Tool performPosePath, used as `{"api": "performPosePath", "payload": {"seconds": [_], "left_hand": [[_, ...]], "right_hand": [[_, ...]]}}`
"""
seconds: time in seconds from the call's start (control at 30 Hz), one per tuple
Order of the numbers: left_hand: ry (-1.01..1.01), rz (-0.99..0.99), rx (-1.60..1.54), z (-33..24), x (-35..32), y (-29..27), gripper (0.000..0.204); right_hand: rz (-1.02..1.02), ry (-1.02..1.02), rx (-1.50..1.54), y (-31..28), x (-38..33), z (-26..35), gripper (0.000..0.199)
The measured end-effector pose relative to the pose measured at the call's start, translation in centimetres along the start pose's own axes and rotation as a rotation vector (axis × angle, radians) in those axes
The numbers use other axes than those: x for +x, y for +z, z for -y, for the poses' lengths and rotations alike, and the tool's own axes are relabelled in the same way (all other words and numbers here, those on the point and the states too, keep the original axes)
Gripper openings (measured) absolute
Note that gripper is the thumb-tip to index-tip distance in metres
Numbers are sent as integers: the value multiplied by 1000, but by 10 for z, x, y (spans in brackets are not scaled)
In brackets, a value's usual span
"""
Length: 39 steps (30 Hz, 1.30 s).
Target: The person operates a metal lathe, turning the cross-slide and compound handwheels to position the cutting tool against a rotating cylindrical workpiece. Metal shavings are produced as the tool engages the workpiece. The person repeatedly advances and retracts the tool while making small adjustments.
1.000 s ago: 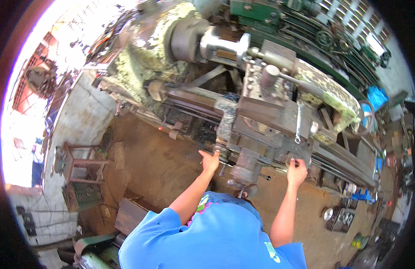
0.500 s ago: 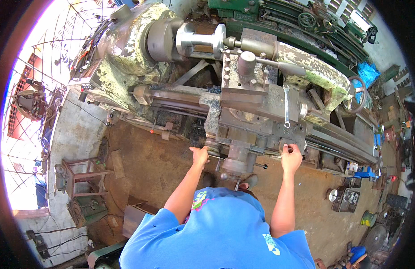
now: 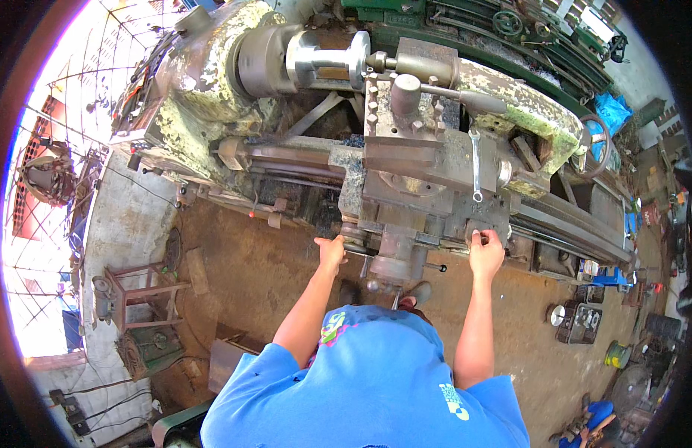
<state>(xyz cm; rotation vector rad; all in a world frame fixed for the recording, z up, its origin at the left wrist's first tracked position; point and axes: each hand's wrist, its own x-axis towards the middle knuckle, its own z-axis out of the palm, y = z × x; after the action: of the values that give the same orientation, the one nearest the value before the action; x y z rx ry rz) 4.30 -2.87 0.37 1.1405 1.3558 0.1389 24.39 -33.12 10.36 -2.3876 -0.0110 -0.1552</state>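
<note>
A large metal lathe fills the upper middle. My left hand is closed at the rim of a round metal handwheel on the front of the carriage, its thumb sticking out to the left. My right hand is closed at the carriage's right front edge, fingertips pinched together; what they hold is hidden. A spanner lies on the carriage beyond that hand. The tool post stands in the middle with its lever to the right. A shiny flanged workpiece sits between the chuck and the tailstock.
A green lathe stands behind. At left are a wooden stand and a wire-grid opening. A black crate and a yellow-green spool lie on the floor at right. Another person in blue is low at lower right.
The whole view has shifted slightly, so the lathe sits a little higher in it. Both hands keep their places on the carriage. More of the other person shows at lower right.
</note>
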Motion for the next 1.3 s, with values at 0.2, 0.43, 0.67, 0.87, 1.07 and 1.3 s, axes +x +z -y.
{"api": "performPosePath", "payload": {"seconds": [0.2, 0.43, 0.67, 0.87, 1.07, 1.3], "left_hand": [[2, 20, -11, 1, 4, -1, 52], [0, 17, -26, -1, 3, -2, 46], [7, 7, -18, -1, 3, -4, 45], [-2, 33, 1, -2, 6, -7, 50], [4, 31, -3, -1, 6, -7, 49], [-6, -3, -17, -1, 7, -7, 45]], "right_hand": [[14, 24, 16, 0, 0, 0, 22], [-8, -3, 25, 0, 0, 1, 21], [-11, -12, 1, -3, -1, 5, 21], [8, 4, -13, -4, -1, 7, 22], [7, 1, 1, -4, -1, 6, 23], [8, 0, -13, -4, -1, 6, 25]]}}
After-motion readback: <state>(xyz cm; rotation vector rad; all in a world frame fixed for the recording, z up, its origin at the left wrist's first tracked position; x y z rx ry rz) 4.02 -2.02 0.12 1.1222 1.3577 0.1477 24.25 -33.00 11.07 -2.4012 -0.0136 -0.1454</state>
